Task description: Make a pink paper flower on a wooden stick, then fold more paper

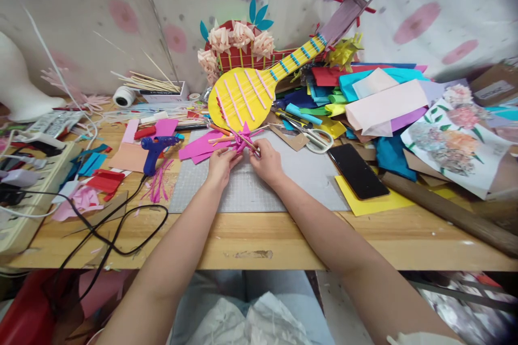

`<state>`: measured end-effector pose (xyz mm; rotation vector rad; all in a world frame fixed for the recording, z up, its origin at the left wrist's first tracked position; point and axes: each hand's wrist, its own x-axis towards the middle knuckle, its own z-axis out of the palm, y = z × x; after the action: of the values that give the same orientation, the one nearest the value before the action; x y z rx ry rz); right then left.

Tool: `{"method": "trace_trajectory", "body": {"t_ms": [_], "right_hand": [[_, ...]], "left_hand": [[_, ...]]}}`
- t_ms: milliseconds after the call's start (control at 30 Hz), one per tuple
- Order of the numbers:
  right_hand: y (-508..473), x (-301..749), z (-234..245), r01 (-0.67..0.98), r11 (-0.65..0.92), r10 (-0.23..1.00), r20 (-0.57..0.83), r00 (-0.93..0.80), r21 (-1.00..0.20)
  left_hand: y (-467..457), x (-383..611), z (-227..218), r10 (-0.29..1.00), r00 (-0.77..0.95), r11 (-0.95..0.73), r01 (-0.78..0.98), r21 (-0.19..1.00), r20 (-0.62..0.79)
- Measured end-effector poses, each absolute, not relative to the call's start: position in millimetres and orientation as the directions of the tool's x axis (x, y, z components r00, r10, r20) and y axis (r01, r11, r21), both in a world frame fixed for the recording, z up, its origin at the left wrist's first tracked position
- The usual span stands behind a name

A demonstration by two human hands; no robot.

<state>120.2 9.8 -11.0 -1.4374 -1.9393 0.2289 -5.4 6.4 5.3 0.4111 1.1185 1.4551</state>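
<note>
– Fingers first: what're they doing?
– R. hand (266,163): fingers closed in a pinch, apparently on a thin stick (252,146) at the magenta paper piece (243,139). L. hand (220,167): fingers bent in at the piece's near left side. Gripping or just steadying it? Can't tell, tips partly hidden.
– And the piece itself?
– Between both hands, above the far part of the grey cutting mat (299,178), just in front of the yellow paper lute (238,97). It has pointed, star-like arms.
– Which step's in hand?
– My guess: shaping or fitting the folded paper, approx. mid-job. Detail's too small to be sure.
– Next move calls for what?
– Prob. a light, steady hold w/ one hand while the other sets the stick or a fold. Paper looks thin, so too hard a squeeze could crease it.
– Tools nearby?
– Blue glue gun (156,152) on the table (170,237), L. of the mat; scissors (321,142) R. of the hands, by the mat's far edge. Neither's in hand. Flat magenta sheets (198,146) lie just L. of the piece, so there's spare stock w/in reach, I'd say.
</note>
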Motion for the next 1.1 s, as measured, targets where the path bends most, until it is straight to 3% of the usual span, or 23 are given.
{"method": "trace_trajectory", "body": {"t_ms": [133, 400, 533, 800, 1100], "right_hand": [[5.3, 117.9, -5.5, 0.816, 0.348, 0.904, 0.396, -0.162, -0.461], [-4.1, 110.1, -2.0, 0.867, 0.41, 0.908, 0.217, -0.359, -0.284], [-3.5, 108.6, -4.7, 0.876, 0.402, 0.915, 0.129, -0.381, -0.266], [-0.7, 113.7, -0.6, 0.906, 0.344, 0.939, 0.088, -0.332, -0.246], [2.8, 122.3, 3.1, 0.878, 0.32, 0.945, 0.189, -0.267, -0.357]], "left_hand": [[5.8, -3.9, 5.4, 0.897, -0.297, 0.134, -0.521, 0.843, -0.326], [9.1, -11.2, 3.3, 0.888, -0.343, 0.034, -0.614, 0.788, -0.306], [12.3, -12.5, 1.2, 0.881, -0.371, -0.022, -0.649, 0.761, -0.292], [8.5, -12.1, 4.0, 0.878, -0.316, 0.113, -0.593, 0.797, -0.36], [13.5, -23.6, 6.3, 0.894, -0.249, 0.207, -0.508, 0.836, -0.372]]}}
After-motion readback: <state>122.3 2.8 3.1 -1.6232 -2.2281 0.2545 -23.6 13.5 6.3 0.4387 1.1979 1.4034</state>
